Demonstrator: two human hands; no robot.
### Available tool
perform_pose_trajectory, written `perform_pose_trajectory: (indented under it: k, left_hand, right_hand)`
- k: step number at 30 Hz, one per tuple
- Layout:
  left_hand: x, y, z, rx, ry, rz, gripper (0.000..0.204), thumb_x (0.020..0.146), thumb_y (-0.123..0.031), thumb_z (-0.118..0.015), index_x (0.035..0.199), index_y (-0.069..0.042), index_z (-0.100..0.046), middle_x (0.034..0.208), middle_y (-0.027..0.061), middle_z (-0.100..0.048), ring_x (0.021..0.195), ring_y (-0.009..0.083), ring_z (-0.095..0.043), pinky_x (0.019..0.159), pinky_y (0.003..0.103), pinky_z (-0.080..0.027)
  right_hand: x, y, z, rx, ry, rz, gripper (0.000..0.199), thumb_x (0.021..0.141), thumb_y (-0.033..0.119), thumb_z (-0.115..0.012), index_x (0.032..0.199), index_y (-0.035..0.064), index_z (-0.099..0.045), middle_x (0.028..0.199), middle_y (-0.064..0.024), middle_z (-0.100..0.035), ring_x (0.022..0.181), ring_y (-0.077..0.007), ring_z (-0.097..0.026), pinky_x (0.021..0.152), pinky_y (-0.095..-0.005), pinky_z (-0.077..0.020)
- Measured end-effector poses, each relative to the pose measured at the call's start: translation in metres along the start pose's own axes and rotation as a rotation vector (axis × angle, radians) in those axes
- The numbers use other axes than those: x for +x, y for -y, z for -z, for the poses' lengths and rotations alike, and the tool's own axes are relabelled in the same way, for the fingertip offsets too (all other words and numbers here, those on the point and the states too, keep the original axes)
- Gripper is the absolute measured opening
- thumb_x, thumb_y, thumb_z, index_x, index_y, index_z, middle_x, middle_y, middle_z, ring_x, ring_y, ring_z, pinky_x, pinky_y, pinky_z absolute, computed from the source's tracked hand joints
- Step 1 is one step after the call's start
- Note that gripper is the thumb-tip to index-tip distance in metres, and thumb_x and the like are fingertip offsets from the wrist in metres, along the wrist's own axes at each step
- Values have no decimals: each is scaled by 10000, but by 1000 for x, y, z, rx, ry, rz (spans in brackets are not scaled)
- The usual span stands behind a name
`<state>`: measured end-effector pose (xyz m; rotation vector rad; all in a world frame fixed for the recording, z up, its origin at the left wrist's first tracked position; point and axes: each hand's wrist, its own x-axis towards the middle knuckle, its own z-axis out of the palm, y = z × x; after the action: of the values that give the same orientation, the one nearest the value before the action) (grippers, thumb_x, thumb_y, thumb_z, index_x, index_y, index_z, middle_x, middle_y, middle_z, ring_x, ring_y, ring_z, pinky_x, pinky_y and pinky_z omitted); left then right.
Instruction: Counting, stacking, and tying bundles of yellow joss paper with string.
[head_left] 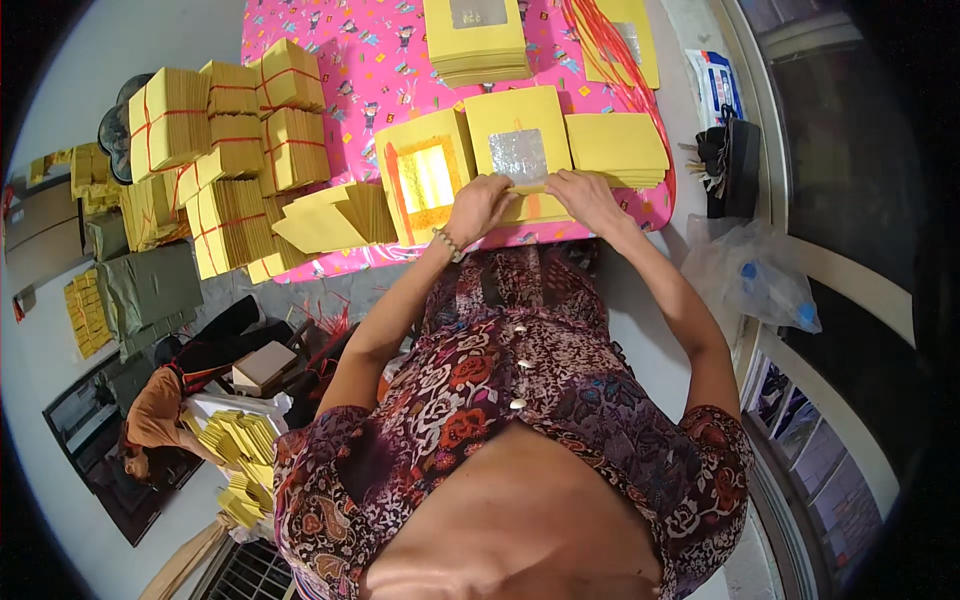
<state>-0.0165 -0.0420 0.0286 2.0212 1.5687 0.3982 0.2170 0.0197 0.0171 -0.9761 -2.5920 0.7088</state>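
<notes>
A yellow paper sheet (493, 122) with a silver foil square lies in front of me at the table's near edge. My left hand (482, 205), with a beaded bracelet at its wrist, pinches the sheet's near edge beside the foil. Close by on the right, my right hand (588, 197) has its fingers closed on the same edge, which looks folded up. Left of the sheet lies a stack of yellow paper (393, 160) with a gold foil square and an orange border. A stack of plain yellow folded paper (618, 143) is on the right.
Bundles of folded yellow paper (172, 120) tied with red string are piled at the left. Farther back lie a tall paper stack (480, 50) and loose red strings (620, 55) on the pink patterned tablecloth (350, 50). Another person (165, 410) sits at lower left near yellow papers.
</notes>
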Motion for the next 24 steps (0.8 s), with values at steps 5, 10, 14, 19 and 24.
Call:
perform_pose_trajectory:
  k: [5, 10, 14, 19, 24]
  left_hand:
    - [4, -11, 19, 27, -389, -111, 501, 832, -189, -706, 1281, -74, -515, 1282, 205, -521, 1144, 385, -520, 940, 459, -441]
    - [8, -19, 9, 216, -379, -193, 713, 826, -203, -703, 1456, -106, -384, 1452, 208, -357, 1353, 416, -313, 1116, 533, -286]
    - [24, -25, -3, 240, -181, -149, 796, 854, -329, -649, 1524, -133, -267, 1538, 211, -261, 1414, 424, -238, 1159, 549, -203]
    - [39, -20, -11, 266, -180, -107, 852, 791, -307, -661, 1525, -119, -270, 1549, 227, -248, 1440, 415, -214, 1176, 536, -185]
    - [40, -16, -13, 242, -167, -87, 845, 796, -323, -638, 1528, -118, -269, 1560, 230, -234, 1449, 415, -199, 1178, 538, -179]
  right_hand:
    - [44, -4, 30, 37, -49, -9, 171, 925, 210, -582, 899, 42, -564, 802, -138, -604, 806, -357, -634, 686, -474, -504]
    - [98, -28, 42, 23, -60, -75, 194, 954, 231, -541, 961, 44, -591, 871, -157, -633, 856, -385, -627, 735, -489, -497]
    - [127, -51, 32, 30, -7, -196, 203, 952, 232, -553, 1008, 50, -622, 966, -159, -646, 928, -377, -626, 775, -488, -499]
    - [137, -71, 15, -116, -85, -144, 210, 928, 239, -574, 1014, 58, -638, 1044, -124, -641, 1014, -328, -602, 816, -473, -487]
    - [138, -59, 17, -198, -90, -189, 213, 913, 249, -584, 1036, 91, -654, 1070, -90, -644, 1043, -282, -581, 852, -461, -448]
